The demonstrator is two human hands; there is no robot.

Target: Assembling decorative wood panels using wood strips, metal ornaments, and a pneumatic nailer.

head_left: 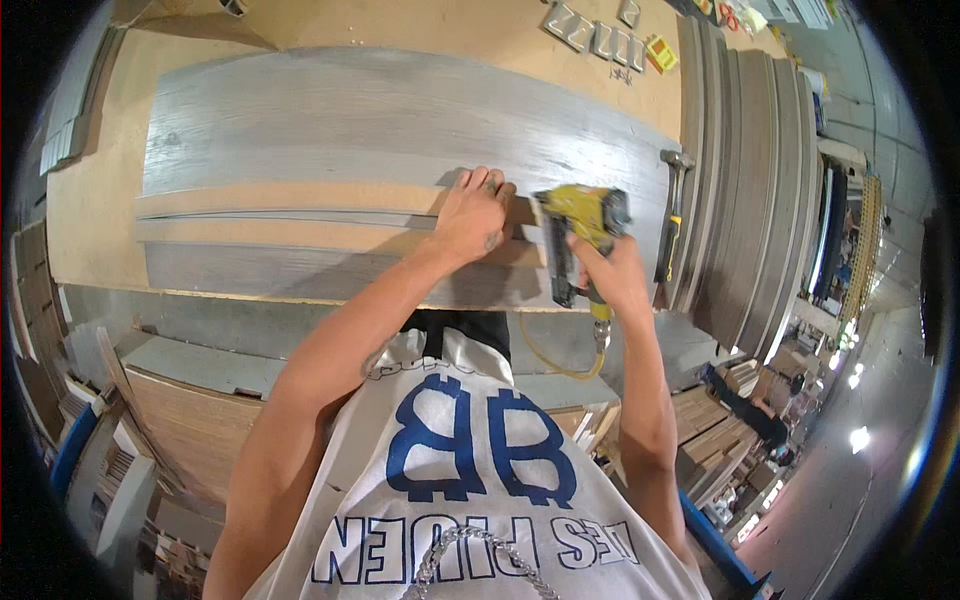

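Observation:
My right hand (622, 272) is wrapped round the handle of a yellow and black pneumatic nail gun (592, 208). The gun's nose end is over the right end of two long wooden strips, and a yellow air hose (548, 362) loops from its base. With fingers curled and pressed together, my left hand (474, 215) holds down the far strip (300, 198) near that end. The near strip (320, 236) runs beside it, a narrow gap between them. Both lie lengthwise on a wide grey wood-grain panel (340, 110). Whether the nose touches a strip cannot be told.
A hammer (676, 205) lies on the right of the bench. Grey boards (750, 180) are stacked beyond it. Metal brackets (608, 45), a small yellow object (660, 53) and loose fasteners (621, 75) sit at the far right. Another person (752, 410) is at the lower right.

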